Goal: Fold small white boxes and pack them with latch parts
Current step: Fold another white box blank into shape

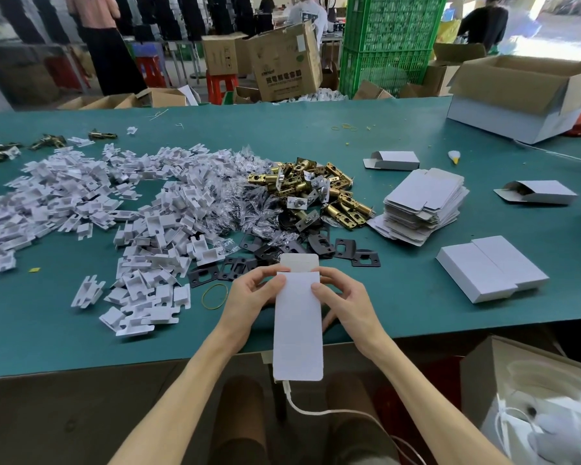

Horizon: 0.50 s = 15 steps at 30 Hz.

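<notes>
A small white box (298, 323) stands on end in front of me, its far flap open. My left hand (249, 300) grips its left side near the top. My right hand (342, 303) grips the right side, thumb on the front face. Behind it lie black strike plates (346, 250), a heap of brass latches (316, 189), clear bagged parts (239, 196) and a wide spread of white plastic inserts (121, 209). A stack of flat box blanks (423, 203) sits to the right.
Two closed white boxes (493, 273) lie at right. Two open-ended boxes (393, 160) (537, 193) sit further back. A large carton (530, 95) stands far right, another (530, 391) beside my knee. A yellow rubber band (214, 296) lies by my left hand. People and green crates stand beyond the green table (64, 337).
</notes>
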### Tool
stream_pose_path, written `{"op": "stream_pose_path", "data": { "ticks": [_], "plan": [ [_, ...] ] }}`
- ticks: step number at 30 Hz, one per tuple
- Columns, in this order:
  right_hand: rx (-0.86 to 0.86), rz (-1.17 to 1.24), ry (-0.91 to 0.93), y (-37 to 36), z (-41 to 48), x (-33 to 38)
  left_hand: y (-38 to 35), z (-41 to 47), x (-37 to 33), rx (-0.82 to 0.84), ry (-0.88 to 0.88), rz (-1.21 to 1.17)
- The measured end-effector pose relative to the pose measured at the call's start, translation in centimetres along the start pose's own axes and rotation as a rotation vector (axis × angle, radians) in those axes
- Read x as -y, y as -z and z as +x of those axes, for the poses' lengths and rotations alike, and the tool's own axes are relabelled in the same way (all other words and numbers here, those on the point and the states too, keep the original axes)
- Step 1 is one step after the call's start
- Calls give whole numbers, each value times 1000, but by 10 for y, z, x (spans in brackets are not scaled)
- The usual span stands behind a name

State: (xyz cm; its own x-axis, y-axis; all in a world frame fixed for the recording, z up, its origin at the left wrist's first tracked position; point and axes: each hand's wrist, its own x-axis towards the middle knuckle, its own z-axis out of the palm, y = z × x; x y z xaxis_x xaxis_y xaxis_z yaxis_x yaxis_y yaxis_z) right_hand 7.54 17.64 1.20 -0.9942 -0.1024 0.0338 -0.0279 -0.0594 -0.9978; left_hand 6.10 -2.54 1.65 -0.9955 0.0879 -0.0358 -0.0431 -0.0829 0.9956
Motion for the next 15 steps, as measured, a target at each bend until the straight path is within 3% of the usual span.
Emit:
{"op": "stream_pose_path", "data": {
  "ticks": [9, 15],
  "plan": [
    [1, 32, -20, 2, 0, 1, -1, -2, -5, 139, 19, -5],
    [13, 8, 8, 0, -1, 2, 0, -3, -4, 90, 7, -46]
  ]
}}
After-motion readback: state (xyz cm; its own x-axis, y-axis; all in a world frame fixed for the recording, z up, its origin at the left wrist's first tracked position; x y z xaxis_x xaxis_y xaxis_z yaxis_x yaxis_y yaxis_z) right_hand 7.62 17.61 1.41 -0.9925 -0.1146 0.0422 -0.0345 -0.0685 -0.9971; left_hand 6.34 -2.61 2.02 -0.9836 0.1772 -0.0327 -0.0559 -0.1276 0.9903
